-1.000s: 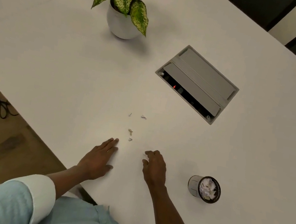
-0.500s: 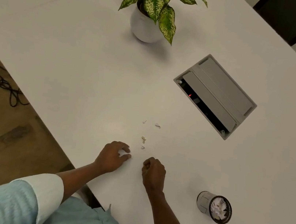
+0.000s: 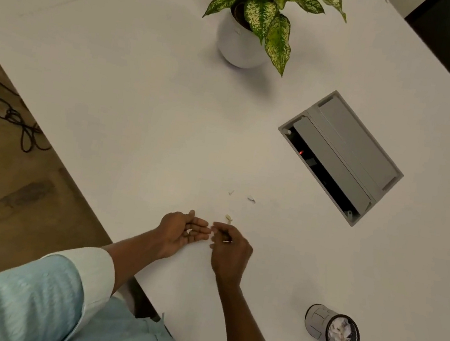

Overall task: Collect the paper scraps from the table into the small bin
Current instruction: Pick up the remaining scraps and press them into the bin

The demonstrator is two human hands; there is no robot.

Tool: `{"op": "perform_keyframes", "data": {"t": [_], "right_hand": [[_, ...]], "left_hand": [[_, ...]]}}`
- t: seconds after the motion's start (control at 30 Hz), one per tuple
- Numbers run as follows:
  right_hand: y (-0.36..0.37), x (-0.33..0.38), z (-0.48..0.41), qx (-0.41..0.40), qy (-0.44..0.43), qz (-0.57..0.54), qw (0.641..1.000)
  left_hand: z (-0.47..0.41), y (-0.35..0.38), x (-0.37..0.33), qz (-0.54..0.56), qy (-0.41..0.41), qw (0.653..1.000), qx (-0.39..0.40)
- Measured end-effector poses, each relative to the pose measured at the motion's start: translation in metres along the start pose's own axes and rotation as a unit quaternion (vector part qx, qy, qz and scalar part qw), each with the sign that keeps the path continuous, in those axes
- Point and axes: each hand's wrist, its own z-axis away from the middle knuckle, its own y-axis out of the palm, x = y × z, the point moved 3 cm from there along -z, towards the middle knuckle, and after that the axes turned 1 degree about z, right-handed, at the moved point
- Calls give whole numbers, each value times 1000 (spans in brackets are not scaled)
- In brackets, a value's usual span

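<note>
The right hand (image 3: 230, 251) has its grip drawn in. Its fingers (image 3: 220, 229) are curled, with the tips close together, and they meet the fingertips of the left hand (image 3: 182, 232). A pale speck shows at those tips, but I cannot tell if a scrap is held there. The left hand lies open, palm turned upward, its fingers almost straight and pointing to the right hand. Whether something lies in that palm, I cannot tell.

Both hands are low over the flat white worktop (image 3: 112, 95). They are on the person's side of the grey rectangular socket box (image 3: 345, 156) that is sunk into the worktop, and well apart from it. Small white paper scraps (image 3: 228, 218) lie between the hands and the socket box. One is just beyond the right hand's fingers, and two more are nearer to the box, near each other.

The small round grey bin with a black rim (image 3: 316, 322) stands on the worktop, nearer to the person than the socket box and well apart from both hands. Crumpled white paper is inside it.

On the far side of the socket box stands a round white pot with a green spotted plant (image 3: 242, 47). Far from the box, past the worktop's edge, a dark cable (image 3: 18, 122) lies on the brown floor. The left arm wears a pale blue sleeve (image 3: 39, 294) with a white cuff.
</note>
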Motion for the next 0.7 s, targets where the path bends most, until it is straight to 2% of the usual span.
{"op": "perform_keyframes", "data": {"t": [0.07,0.13,0.3,0.47,0.53,0.63,0.7], "right_hand": [[-9,-9,-7,-55,-8,42,998],[-14,-18,-13,-66,-10,103,992],[-7,-35,-27,4,-19,214,977],[5,-35,-29,58,-65,293,952],[8,-33,-30,64,-48,279,957],[10,-22,-29,48,16,202,978],[13,-9,-27,47,4,140,989]], "left_hand": [[-1,-3,-4,-7,-5,1000,-4],[-2,-7,-6,-13,-7,1000,-9],[-4,-16,-8,-14,-10,1000,-23],[-3,-17,-8,-19,-15,999,-26],[-2,-16,-9,-18,-12,999,-29],[-2,-15,-10,-19,-13,999,-33],[-1,-14,-10,-17,-14,999,-33]]}}
